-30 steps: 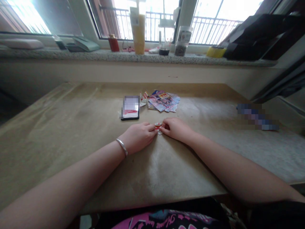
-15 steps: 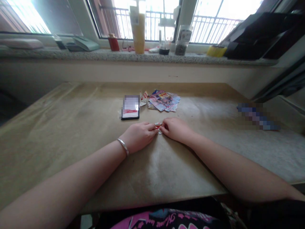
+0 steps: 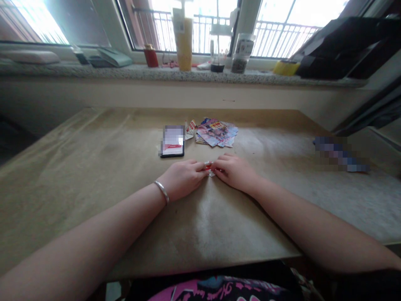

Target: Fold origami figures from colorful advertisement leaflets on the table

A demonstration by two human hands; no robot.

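Note:
A small red-and-white piece of folded paper (image 3: 209, 167) lies on the table between my two hands. My left hand (image 3: 183, 177), with a silver bangle at the wrist, pinches its left side, fingers closed and pressed down. From the other side my right hand (image 3: 234, 172) grips the paper's right edge with bent fingers. Most of the paper is hidden under the fingertips. Just beyond my hands is a phone-like device (image 3: 172, 144) with a blurred screen. Beside it stands another folded paper (image 3: 190, 128) with red lettering, next to a pile of printed paper sheets (image 3: 216, 133).
A blurred blue item (image 3: 340, 154) lies at the table's right side. Along the stone windowsill (image 3: 109, 74) stand a red bottle (image 3: 151, 56), a tall yellow container (image 3: 184, 46), a clear jar (image 3: 241, 54), a yellow object (image 3: 285, 67) and a large black object (image 3: 328, 54).
My right hand's fingers have shifted slightly and rearranged at the paper's edge. My left hand keeps its place. The whole view has moved a little.

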